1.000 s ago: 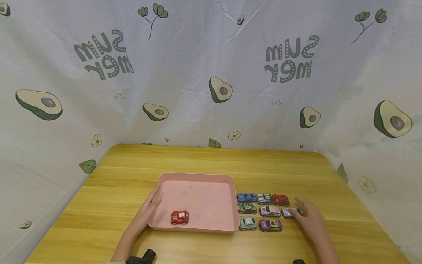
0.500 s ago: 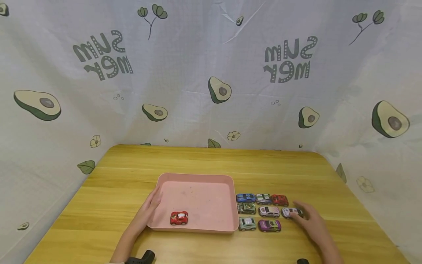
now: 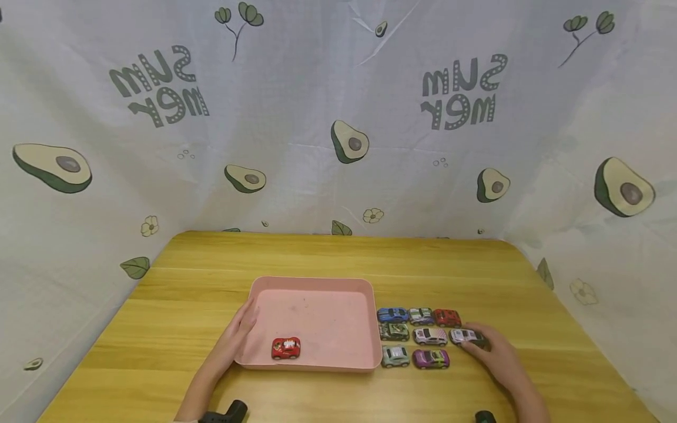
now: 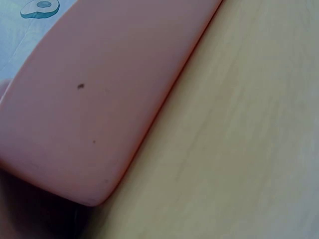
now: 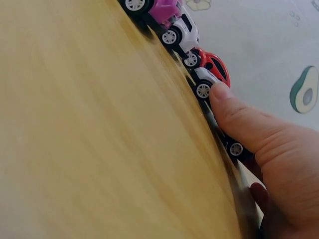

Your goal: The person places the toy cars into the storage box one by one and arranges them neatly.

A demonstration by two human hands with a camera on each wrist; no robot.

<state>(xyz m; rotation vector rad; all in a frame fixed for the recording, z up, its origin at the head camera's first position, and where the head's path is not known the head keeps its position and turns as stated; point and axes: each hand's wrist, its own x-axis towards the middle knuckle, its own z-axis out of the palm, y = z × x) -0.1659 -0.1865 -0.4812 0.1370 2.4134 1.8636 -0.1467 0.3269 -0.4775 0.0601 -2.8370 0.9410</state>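
Note:
My left hand [image 3: 237, 333] holds the left side of a shallow pink tray [image 3: 312, 283], with fingers along the wall and the rim. In the left wrist view the tray's outer wall [image 4: 99, 99] fills much of the picture. One red toy car [image 3: 285, 348] sits inside the tray near its front left corner. To the right, my right hand [image 3: 496, 352] pinches a white toy car [image 3: 463, 336] between thumb and fingers. The right wrist view shows my thumb [image 5: 239, 114] against the side of that car, its wheels right at the tabletop.
Beside the tray stand several more toy cars in rows: a blue one [image 3: 392, 315], a white-and-green one [image 3: 421, 316], a red one [image 3: 447, 318], a dark green one [image 3: 394, 332], a pinkish-white one [image 3: 430, 336], a pale green one [image 3: 395, 356] and a purple one [image 3: 431, 359].
My right hand has closed in around the white toy car, fingers now at its far side and thumb at its near side. My left hand stays at the tray.

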